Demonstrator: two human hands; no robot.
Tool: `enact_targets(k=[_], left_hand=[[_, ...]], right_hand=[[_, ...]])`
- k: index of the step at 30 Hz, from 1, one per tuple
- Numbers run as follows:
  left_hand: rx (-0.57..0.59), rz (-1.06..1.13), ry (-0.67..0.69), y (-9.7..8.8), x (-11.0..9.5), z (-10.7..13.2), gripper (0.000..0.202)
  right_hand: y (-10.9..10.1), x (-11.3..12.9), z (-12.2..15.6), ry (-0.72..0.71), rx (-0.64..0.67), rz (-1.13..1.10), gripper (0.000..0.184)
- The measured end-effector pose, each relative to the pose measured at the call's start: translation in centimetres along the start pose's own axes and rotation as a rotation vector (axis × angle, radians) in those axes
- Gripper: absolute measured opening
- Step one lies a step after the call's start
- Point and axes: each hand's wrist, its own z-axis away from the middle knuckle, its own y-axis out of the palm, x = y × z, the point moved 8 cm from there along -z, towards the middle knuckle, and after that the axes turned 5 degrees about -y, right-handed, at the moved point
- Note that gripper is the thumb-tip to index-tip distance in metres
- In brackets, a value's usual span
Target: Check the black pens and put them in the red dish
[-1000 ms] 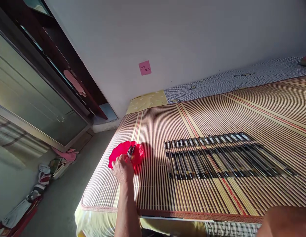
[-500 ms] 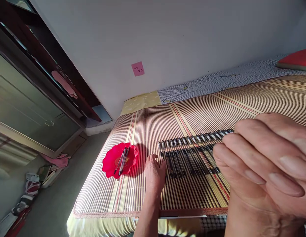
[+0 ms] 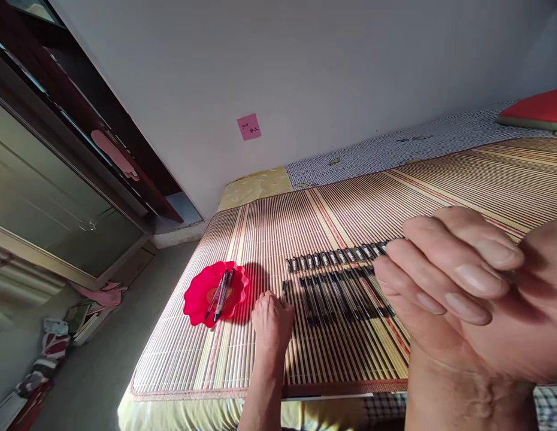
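Note:
My left hand is closed around a pen above the striped mat; the pen's dark end pokes up past the fingers. Just right of it, several black pens with clear barrels lie side by side in a row. Behind them runs a second row of short black pieces that look like pen caps. Close to the camera, my right hand is curled shut and covers the right end of both rows. Whatever it may hold is hidden. A red scalloped plate with a few pens stands to the left.
A slatted bamboo mat covers the bed. Beyond it are a checked cloth, a red cushion and a wall with a pink note. On the left are a glass-panelled door and items on the floor.
My left hand has closed on the pen at the row's left end and drawn it left and nearer. The right hand has shifted slightly left, its fingers still curled.

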Motion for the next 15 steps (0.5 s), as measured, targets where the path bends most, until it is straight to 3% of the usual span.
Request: enact_targets(k=[8, 15], left_hand=[[-0.071, 0.034, -0.039, -0.2, 1.0, 0.0, 0.007], [-0.090, 0.369, -0.094, -0.5, 3.0, -1.0, 0.023]], right_hand=[[-0.7, -0.8, -0.1, 0.048, -0.074, 0.010, 0.032], [-1.1, -1.1, 0.2, 0.011, -0.115, 0.076, 0.031]])
